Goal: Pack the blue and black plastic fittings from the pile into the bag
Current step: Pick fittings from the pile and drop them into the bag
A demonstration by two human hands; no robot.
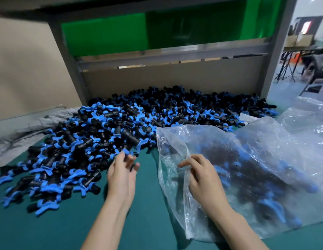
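Note:
A big pile of blue and black plastic fittings [121, 127] covers the left and back of the green table top. To the right of it lies a clear plastic bag [173, 141] with its mouth facing the pile. Several fittings show through its wall. My left hand [122, 175] reaches to the pile's near edge. Its fingers are loosely spread, and the tips touch a blue-winged fitting [126, 152]. My right hand [202, 181] pinches the bag's mouth edge between thumb and fingers and holds it up.
The green mat [148, 222] lies bare between my arms. Crumpled grey cloth [21, 134] is at the left edge. A cardboard wall [175, 78] and a metal frame close the back. More clear plastic [310, 120] lies at the back right.

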